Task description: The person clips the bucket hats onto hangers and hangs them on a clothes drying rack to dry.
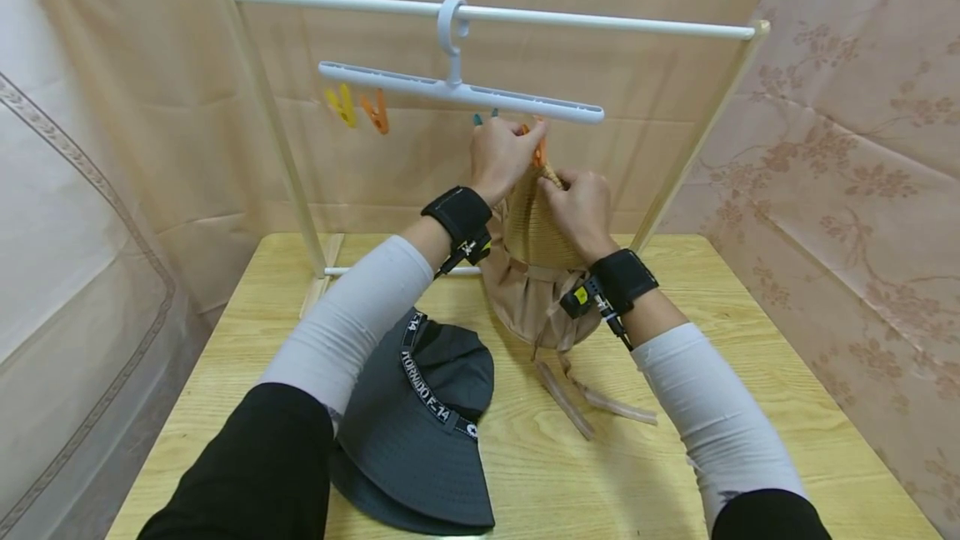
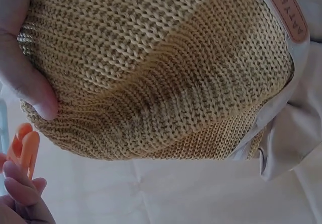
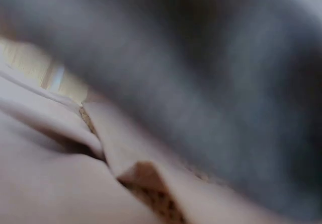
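My left hand [image 1: 502,158] is raised just under the right half of the pale blue hanger [image 1: 480,94]. Its fingers pinch an orange clothespin [image 1: 540,152], which shows beside the fingertips in the left wrist view too. Lower and to the right, my right hand [image 1: 581,205] grips the crown of a woven straw sun hat [image 2: 166,73], thumb pressed on the weave. The hat hangs from that grip, its beige fabric brim [image 1: 517,298] and ties drooping towards the table. Whether the clothespin bites on the hat is unclear. Blurred dark shapes and beige cloth fill the right wrist view.
The hanger hooks over the white bar [image 1: 600,19] of a standing rack. A yellow clothespin [image 1: 342,106] and another orange clothespin [image 1: 376,112] dangle from its left end; teal tips show behind my left hand. A dark grey cap [image 1: 420,432] lies on the wooden table [image 1: 675,407].
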Available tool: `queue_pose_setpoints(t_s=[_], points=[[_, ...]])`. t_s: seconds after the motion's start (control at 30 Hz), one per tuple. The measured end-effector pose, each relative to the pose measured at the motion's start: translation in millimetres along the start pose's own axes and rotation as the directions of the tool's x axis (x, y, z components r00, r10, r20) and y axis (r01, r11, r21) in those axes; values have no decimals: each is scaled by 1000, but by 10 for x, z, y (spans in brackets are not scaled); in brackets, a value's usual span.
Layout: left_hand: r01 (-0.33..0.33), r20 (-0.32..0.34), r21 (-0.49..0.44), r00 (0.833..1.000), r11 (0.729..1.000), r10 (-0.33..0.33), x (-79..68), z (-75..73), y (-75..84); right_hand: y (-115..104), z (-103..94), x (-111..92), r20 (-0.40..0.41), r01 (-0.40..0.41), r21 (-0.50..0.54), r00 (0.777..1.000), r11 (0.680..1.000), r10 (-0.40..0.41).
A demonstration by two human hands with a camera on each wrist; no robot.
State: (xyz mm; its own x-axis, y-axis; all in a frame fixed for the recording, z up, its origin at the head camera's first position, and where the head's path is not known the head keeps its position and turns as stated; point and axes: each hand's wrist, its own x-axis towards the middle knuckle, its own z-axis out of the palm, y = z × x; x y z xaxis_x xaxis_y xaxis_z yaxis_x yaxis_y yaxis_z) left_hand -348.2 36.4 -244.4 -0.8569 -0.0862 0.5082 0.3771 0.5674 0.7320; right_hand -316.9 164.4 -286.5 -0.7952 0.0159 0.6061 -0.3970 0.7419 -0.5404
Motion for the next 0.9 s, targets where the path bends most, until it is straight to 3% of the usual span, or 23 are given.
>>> queue_pose_setpoints(t_s=[0.37,0.7,0.9], points=[[-89,-69,104,993,991,97,6,25,58,-43,75,6,-50,25,-68,998,997,-29],[-105,-44,138,993,985,112,-35,82,65,-73,135,-13,-133,3,-86,991,996,-15],[-131,-11,107,991,986,133,-31,129,91,-68,92,32,-156,-51,-65,987,997,41]])
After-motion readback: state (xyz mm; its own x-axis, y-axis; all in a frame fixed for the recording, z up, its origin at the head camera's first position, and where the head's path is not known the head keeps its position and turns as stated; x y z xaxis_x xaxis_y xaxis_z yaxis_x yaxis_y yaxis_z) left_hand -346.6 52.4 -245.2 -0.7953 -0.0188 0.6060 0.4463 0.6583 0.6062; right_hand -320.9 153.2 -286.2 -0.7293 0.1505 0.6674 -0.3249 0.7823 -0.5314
